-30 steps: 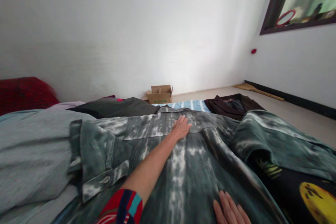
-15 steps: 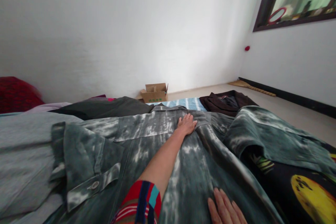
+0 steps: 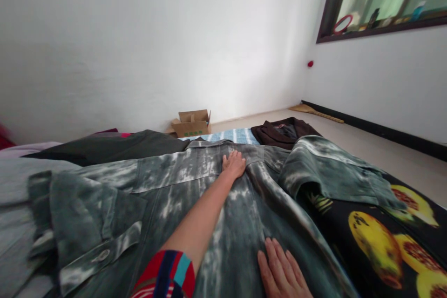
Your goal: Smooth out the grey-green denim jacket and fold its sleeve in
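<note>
Both flat palms on mottled denim jacket [image 3: 195,181] (soft)

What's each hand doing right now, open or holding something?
Left hand: open, flat on the shirt near its collar, holding nothing.
Right hand: open, palm down on the shirt's lower part, holding nothing.

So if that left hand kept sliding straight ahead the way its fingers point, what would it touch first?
Probably the jacket's collar just beyond the left hand, then the blue striped cloth; depth is unclear.
</note>
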`<state>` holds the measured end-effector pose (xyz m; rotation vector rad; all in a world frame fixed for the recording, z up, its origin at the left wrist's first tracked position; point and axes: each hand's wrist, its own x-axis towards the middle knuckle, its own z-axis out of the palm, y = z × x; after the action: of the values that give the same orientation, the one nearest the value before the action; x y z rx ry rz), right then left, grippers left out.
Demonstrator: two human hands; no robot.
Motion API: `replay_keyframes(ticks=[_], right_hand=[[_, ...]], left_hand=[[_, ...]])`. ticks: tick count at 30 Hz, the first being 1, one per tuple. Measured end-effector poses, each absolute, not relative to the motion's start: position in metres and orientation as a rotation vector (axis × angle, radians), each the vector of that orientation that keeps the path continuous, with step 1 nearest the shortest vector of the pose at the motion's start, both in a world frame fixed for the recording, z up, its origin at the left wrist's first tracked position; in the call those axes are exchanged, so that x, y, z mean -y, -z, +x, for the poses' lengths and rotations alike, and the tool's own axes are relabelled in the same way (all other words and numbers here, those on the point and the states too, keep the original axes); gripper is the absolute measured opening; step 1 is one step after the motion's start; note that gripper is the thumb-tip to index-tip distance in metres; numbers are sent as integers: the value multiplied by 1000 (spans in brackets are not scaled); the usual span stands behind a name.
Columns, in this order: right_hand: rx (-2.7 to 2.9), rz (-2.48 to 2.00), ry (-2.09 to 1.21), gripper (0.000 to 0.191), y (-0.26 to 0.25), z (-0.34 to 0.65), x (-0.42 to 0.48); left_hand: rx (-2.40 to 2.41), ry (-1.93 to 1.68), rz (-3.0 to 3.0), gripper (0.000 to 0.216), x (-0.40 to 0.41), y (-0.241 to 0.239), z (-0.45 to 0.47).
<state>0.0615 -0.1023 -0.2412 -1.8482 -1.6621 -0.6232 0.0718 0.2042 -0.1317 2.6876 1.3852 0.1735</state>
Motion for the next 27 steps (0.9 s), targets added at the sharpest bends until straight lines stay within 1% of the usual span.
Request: replay_keyframes(ticks=[1,4,6,9,12,14,16,18,20,23,25,27], right_hand=[[1668,-1858,613,39,240,61,100],[1675,-1904,542,63,235,57,96],[1698,-1914,478,70,230,56,96],[1678,-1904,417,59,211,64,104],[1651,-1889,350,45,166,88,120],[1565,-1916,348,43,127,116,128],[1420,-2058,343,46,90,156,128],[1325,-2223,339,49,65,204,119],[1258,-2366,308,50,53,256,104],[1196,-2487,171,49,50,321,76],[1205,-2472,-2,49,52,348,60],[1227,-2439,-100,47,54,360,49]], left_hand=[[-1390,-179,2685,38,-200,132,70],[-1410,-187,2669,37,-188,136,65],[-1440,-208,2655,40,-184,139,64],[-1471,-258,2645,42,-183,143,63],[-1460,-301,2648,42,-184,144,64],[-1450,-322,2655,42,-186,144,64],[-1445,-341,2664,42,-186,143,64],[-1439,-358,2671,42,-185,142,63],[-1434,-366,2676,42,-184,141,62],[-1440,-364,2687,43,-182,141,61],[-1449,-362,2693,43,-181,141,60],[-1459,-355,2702,43,-181,143,60]])
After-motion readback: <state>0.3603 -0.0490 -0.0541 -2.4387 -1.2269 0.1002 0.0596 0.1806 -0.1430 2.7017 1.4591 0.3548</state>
